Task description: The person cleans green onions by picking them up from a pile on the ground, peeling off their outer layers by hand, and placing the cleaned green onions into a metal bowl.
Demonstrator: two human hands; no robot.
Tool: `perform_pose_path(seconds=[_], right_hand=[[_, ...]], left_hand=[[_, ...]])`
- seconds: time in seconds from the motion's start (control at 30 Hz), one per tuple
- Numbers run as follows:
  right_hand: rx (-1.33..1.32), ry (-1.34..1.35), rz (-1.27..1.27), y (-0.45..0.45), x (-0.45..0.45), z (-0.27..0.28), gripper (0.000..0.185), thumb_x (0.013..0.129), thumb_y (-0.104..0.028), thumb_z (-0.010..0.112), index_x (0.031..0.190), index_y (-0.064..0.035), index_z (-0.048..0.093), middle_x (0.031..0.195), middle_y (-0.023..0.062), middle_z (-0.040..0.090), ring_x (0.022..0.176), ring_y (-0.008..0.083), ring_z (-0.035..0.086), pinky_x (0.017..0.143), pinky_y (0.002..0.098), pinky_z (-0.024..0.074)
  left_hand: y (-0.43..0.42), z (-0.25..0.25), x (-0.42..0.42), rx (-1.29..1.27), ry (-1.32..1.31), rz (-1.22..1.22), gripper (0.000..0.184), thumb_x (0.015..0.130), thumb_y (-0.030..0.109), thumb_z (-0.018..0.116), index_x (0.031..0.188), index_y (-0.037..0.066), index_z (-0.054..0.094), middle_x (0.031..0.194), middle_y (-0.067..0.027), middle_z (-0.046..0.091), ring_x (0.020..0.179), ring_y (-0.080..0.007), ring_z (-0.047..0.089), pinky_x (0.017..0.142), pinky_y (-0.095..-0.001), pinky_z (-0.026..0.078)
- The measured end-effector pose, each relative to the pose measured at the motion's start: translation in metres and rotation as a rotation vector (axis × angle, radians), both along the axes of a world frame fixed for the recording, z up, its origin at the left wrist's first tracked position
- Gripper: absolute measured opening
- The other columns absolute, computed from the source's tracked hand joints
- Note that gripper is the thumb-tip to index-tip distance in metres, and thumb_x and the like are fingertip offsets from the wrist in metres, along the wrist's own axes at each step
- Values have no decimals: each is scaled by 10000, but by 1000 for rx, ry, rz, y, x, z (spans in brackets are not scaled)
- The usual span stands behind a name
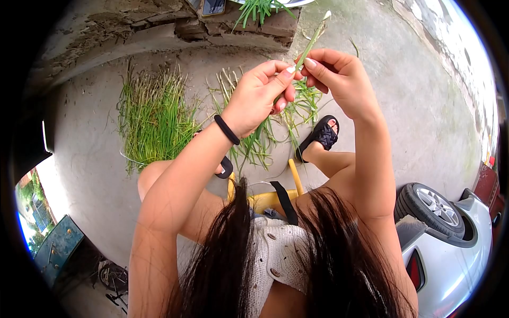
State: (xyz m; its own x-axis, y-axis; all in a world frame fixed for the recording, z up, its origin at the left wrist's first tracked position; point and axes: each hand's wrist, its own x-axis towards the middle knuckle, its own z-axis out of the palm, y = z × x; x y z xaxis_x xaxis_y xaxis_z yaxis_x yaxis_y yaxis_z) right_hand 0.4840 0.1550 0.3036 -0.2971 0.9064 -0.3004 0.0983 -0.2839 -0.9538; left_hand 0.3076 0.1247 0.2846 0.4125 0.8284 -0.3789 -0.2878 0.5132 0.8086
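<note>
In the head view my left hand and my right hand meet above the ground in front of me, fingertips pinched close together. Between them is a green chive stalk, its pale white end slanting up and to the right. My right thumb and fingers grip it along the stem; my left thumb and forefinger pinch its lower part, which is largely hidden by the fingers. Under my hands, loose chives and trimmings lie scattered on the concrete. To the left lies a thick bundle of chives.
A ledge at the top holds a phone and more green chives by a pale rim. My sandalled feet flank the trimmings, before a yellow stool. A silver car and a wheel are at right.
</note>
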Motion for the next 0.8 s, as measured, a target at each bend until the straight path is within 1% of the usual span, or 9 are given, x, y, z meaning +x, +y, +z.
perform_pose_path(seconds=[0.33, 0.47, 0.63, 0.73, 0.8], right_hand=[[117, -88, -115, -4, -12, -2, 168, 833, -144, 611, 873, 19, 615, 688, 7, 603, 620, 49, 535, 540, 200, 429], [196, -134, -161, -6, -19, -8, 163, 828, -139, 613, 869, 18, 613, 674, 2, 598, 611, 47, 523, 544, 200, 425], [260, -188, -248, -7, -23, -8, 146, 823, -125, 610, 845, 19, 618, 674, 4, 596, 606, 51, 516, 554, 208, 433], [380, -276, -330, -4, -23, -12, 118, 805, -105, 616, 824, 11, 622, 673, 25, 595, 597, 73, 535, 557, 223, 445], [522, -352, -387, 1, -19, -19, 107, 791, -99, 624, 818, 5, 624, 674, 42, 596, 593, 91, 551, 557, 232, 452]], left_hand=[[2, 1, -2, -64, -126, -7, 197, 954, 258, 433, 951, 82, 522, 684, 17, 520, 529, -34, 411, 475, -157, 316], [2, 0, -2, -53, -154, -27, 224, 960, 285, 412, 934, 88, 513, 703, 14, 531, 544, -44, 426, 490, -167, 328], [1, 1, -1, -39, -138, -67, 264, 965, 305, 392, 921, 75, 515, 727, -13, 562, 543, -51, 439, 497, -169, 337], [1, 4, -2, -41, -131, -83, 276, 965, 307, 390, 916, 65, 515, 730, -27, 571, 536, -49, 437, 489, -164, 336], [1, 6, -3, -45, -128, -105, 281, 965, 308, 390, 914, 61, 514, 726, -32, 570, 532, -47, 434, 483, -161, 336]])
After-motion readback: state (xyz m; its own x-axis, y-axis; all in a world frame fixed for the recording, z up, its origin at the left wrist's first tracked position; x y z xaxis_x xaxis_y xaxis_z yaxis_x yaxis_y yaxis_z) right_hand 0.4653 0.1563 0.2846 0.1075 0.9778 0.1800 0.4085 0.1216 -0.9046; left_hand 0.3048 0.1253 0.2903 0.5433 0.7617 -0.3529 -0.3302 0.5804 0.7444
